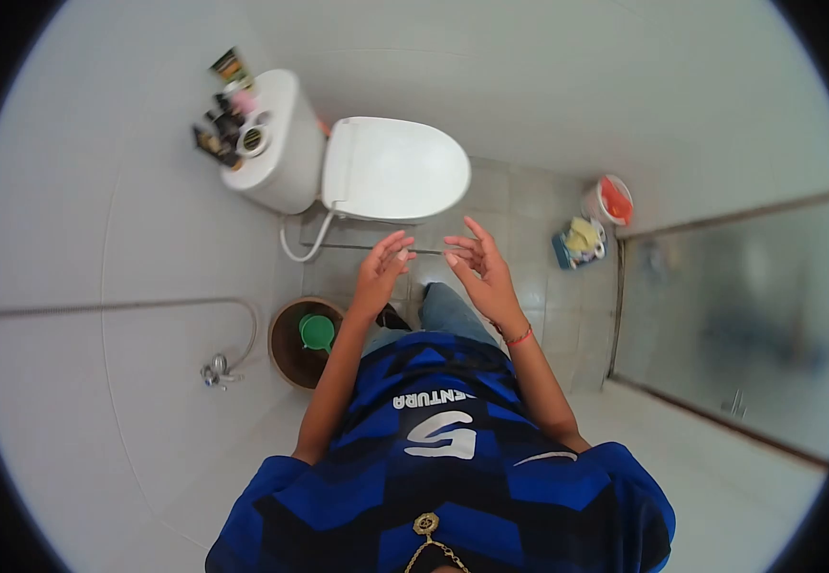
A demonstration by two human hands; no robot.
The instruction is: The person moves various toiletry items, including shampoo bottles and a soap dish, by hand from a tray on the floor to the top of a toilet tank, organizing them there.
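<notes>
Both my hands are up in front of my chest, empty and open. My left hand (pixel 383 265) has its fingers loosely curled toward the right one, and my right hand (pixel 479 269) has its fingers spread, palm turned inward. They are close together but not touching, and neither grips anything. A red bracelet (pixel 520 336) sits on my right wrist. Just beyond my fingertips is the toilet lid (pixel 397 168), shut flat over the bowl. Further out and to the left of my hands is the cistern (pixel 276 143). Its flat top seems to serve as a shelf, with small bottles (pixel 228 110) crowded at its far edge. Below my left hand, beside my leg, a brown bucket (pixel 286 349) stands on the floor with a green scoop (pixel 317 331) resting inside it. It is near the wall tap (pixel 216 371) and its hose (pixel 195 306), which I take to be why it stands there. Off to the right of my right hand, a white tub with a red lid (pixel 608 201) and a bundle of cleaning things (pixel 579 244) sit against the wall by the frosted glass door (pixel 739 306), out of the way of my feet.
</notes>
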